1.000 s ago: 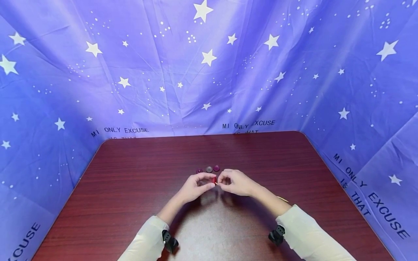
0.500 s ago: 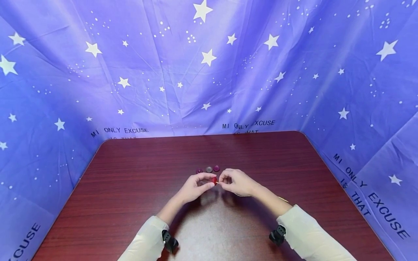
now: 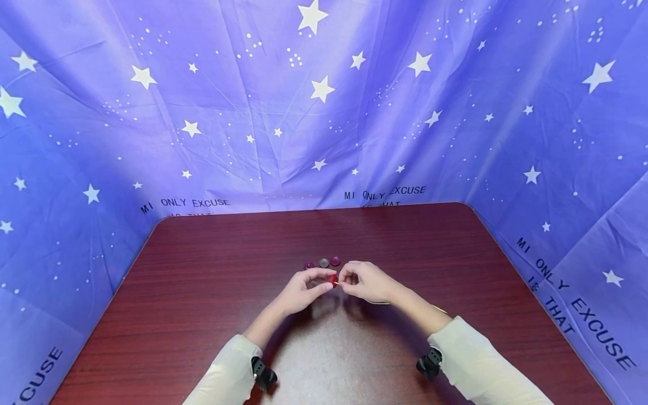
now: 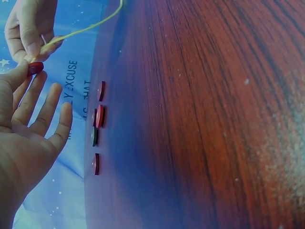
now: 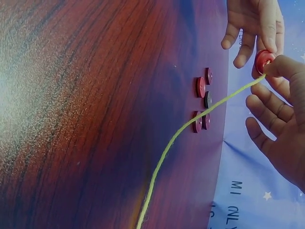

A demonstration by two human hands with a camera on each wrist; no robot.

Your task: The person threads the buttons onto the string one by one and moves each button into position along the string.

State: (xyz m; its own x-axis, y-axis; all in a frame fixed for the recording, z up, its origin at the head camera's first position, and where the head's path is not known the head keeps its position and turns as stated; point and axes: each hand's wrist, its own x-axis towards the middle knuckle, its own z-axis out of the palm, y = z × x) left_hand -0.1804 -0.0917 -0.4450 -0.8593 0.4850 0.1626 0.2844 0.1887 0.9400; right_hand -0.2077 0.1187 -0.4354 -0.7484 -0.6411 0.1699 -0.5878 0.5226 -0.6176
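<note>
My left hand (image 3: pixel 305 291) pinches a red button (image 5: pixel 263 59) on edge between thumb and index finger, above the table; its other fingers are spread. Close on the right, my right hand (image 3: pixel 368 282) pinches a yellow string (image 5: pixel 177 131) right at the button's face. In the left wrist view a short string end stands out by the right fingertips. Whether the string passes through a hole in the red button is hidden by the fingers. From the right hand the long part of the string trails back under the wrist.
Beyond the hands, several loose buttons lie on the dark red wooden table (image 3: pixel 228 270), among them a grey button (image 3: pixel 324 262) and a purple button (image 3: pixel 336 261). A blue-purple curtain with stars (image 3: pixel 283 152) surrounds the table's back and sides.
Since a second ago my right fingers have drawn slightly right, away from the red button, and more string shows between them and below the right wrist. My left hand stays in place.
</note>
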